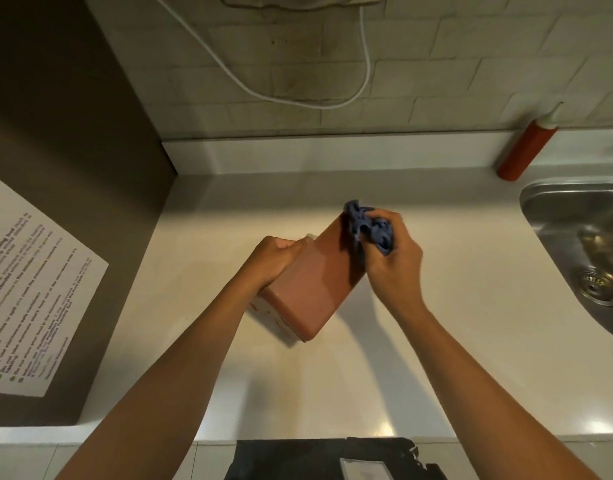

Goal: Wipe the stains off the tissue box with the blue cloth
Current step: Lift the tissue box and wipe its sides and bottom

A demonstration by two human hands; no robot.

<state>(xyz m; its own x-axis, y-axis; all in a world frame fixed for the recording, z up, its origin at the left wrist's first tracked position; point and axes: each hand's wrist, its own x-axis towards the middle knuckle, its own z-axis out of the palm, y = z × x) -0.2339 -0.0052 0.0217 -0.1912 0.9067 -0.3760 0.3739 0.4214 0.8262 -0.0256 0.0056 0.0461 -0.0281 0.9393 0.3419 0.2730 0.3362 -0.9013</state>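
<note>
Blue cloth (369,227) in right hand (393,268)

A single wide-angle camera sits on the person's head, looking forward and steeply down onto the tabletop (436,341) from close above. Both forearms reach in from the bottom edge. The tiled wall (471,64) fills the top, bent by the lens.
</note>
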